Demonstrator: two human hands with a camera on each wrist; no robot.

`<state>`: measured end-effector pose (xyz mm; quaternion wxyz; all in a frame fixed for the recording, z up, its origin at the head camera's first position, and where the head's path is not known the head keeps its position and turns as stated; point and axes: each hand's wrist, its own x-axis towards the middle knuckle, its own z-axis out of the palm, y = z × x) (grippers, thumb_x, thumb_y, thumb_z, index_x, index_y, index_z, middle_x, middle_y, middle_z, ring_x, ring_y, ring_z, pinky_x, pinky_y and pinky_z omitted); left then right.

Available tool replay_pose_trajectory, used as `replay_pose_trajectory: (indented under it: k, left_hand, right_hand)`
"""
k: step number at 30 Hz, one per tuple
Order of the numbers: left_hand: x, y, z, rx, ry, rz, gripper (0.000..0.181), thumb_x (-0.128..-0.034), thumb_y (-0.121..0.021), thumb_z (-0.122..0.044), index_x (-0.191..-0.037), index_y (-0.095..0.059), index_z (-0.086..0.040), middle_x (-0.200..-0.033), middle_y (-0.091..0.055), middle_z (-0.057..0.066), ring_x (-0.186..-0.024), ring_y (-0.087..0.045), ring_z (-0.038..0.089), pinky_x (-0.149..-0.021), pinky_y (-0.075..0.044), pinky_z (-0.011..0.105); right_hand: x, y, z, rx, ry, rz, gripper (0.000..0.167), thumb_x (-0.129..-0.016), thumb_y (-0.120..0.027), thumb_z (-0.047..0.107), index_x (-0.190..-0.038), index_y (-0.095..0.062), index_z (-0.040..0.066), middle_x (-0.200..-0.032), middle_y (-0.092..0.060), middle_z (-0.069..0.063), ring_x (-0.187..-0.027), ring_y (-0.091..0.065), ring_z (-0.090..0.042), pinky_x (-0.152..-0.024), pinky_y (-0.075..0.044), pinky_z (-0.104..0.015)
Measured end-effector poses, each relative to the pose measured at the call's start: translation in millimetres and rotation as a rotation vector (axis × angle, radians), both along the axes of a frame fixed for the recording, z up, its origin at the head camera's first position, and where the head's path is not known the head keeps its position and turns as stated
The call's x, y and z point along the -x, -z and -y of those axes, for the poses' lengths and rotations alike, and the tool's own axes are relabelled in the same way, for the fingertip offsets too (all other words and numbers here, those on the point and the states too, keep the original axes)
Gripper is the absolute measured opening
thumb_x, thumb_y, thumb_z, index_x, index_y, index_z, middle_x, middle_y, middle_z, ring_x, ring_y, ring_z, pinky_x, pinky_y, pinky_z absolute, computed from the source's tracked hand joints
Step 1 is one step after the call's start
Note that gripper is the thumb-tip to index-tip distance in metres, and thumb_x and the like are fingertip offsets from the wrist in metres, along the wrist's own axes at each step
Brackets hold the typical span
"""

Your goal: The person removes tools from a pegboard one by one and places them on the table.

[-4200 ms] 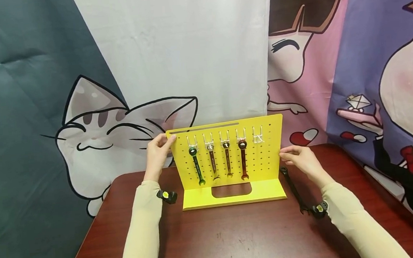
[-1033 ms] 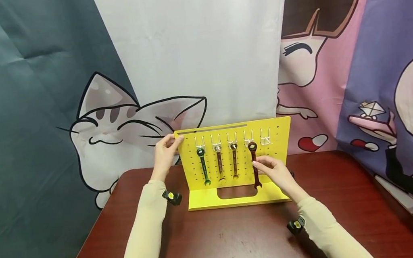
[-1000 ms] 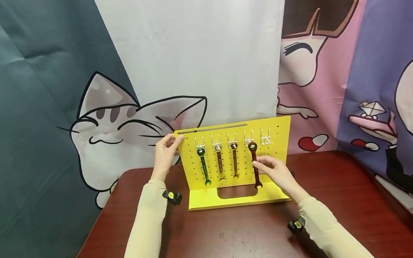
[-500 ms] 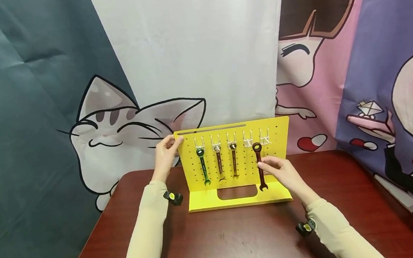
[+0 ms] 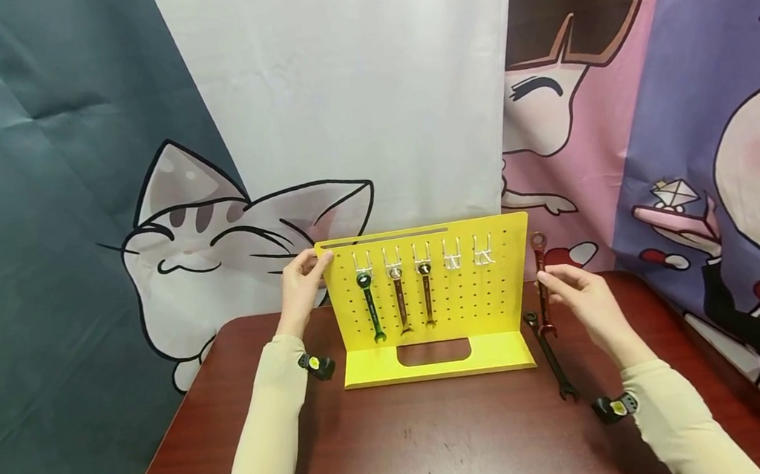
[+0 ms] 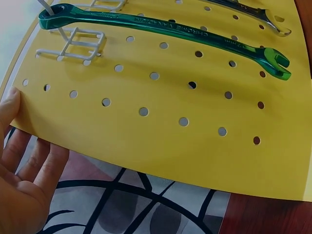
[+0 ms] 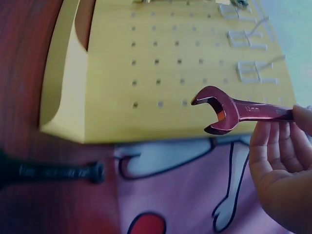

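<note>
My left hand (image 5: 300, 288) pinches the upper left edge of a yellow pegboard (image 5: 479, 300), thumb in front and fingers behind, as the left wrist view also shows. A green combination wrench (image 5: 371, 308) and two silvery wrenches, one left (image 5: 401, 302) and one right (image 5: 428, 296), hang from its white hooks. Two hooks on the right, the nearer one (image 5: 451, 255) and the outer one (image 5: 482, 251), bear nothing. Beyond the board's right edge, my right hand (image 5: 586, 302) pinches a red combination wrench (image 5: 543, 291) upright, open end down. In the right wrist view the red wrench (image 7: 253, 111) is marked 13mm.
A black wrench (image 5: 552, 361) lies on the reddish-brown table (image 5: 423, 442) right of the board, below the red one. Behind the table hangs a printed cartoon curtain (image 5: 369, 96). The board's foot (image 5: 370, 368) stands flat on the table.
My right hand has taken the red wrench off the fourth hook and moved it right, past the board's edge. My left hand has stayed on the board's corner.
</note>
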<state>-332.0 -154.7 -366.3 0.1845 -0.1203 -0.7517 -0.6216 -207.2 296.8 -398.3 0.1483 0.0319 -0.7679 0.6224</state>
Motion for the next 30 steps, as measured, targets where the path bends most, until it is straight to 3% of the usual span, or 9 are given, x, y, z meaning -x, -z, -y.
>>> replay_pose_trajectory:
  k: [9,15,20,25,30]
  left_hand:
    - [4.4,-2.1,1.9,0.008,-0.001,-0.029,0.041,-0.0907,-0.073,-0.047,-0.106,-0.072,-0.009,-0.093,-0.072,0.009,-0.083,-0.067,0.018,-0.067,-0.058,0.027]
    - [4.2,-2.7,1.5,0.014,-0.001,-0.015,0.041,-0.0910,-0.073,-0.047,-0.107,-0.071,-0.008,-0.094,-0.073,0.009,-0.082,-0.068,0.018,-0.068,-0.058,0.028]
    - [4.2,-1.1,1.6,0.006,0.002,-0.017,0.041,-0.0910,-0.073,-0.047,-0.106,-0.071,-0.008,-0.093,-0.072,0.009,-0.082,-0.068,0.018,-0.067,-0.058,0.028]
    - [2.6,0.9,1.5,0.012,0.002,-0.012,0.040,-0.0917,-0.073,-0.046,-0.106,-0.071,-0.008,-0.092,-0.072,0.009,-0.082,-0.068,0.018,-0.067,-0.058,0.028]
    - [1.7,1.0,0.7,0.011,0.007,-0.005,0.041,-0.0915,-0.073,-0.046,-0.106,-0.071,-0.008,-0.093,-0.072,0.009,-0.083,-0.068,0.018,-0.068,-0.058,0.028]
  right_hand:
    - [-1.5,26.5,-37.9,-0.093,0.051,0.172,0.042,-0.100,-0.066,0.034,-0.123,-0.065,0.000,-0.089,-0.069,0.019,-0.080,-0.065,-0.003,-0.074,-0.053,-0.021]
    - [0.6,50.5,-50.9,-0.182,0.046,0.309,0.061,-0.100,-0.064,0.039,-0.133,-0.055,-0.011,-0.096,-0.072,0.002,-0.079,-0.067,-0.012,-0.073,-0.055,-0.029]
    - [5.0,72.4,-59.8,-0.194,-0.021,0.340,0.054,-0.101,-0.064,0.028,-0.129,-0.055,-0.017,-0.100,-0.073,-0.015,-0.078,-0.067,-0.015,-0.069,-0.057,-0.029]
    - [4.2,88.5,-65.7,-0.207,-0.090,0.387,0.047,-0.101,-0.064,0.021,-0.124,-0.057,-0.019,-0.097,-0.072,-0.013,-0.077,-0.064,-0.015,-0.068,-0.058,-0.030]
    - [3.3,94.6,-66.7,-0.221,-0.112,0.437,0.044,-0.100,-0.064,0.020,-0.120,-0.060,-0.018,-0.093,-0.069,-0.008,-0.075,-0.062,-0.016,-0.067,-0.057,-0.030]
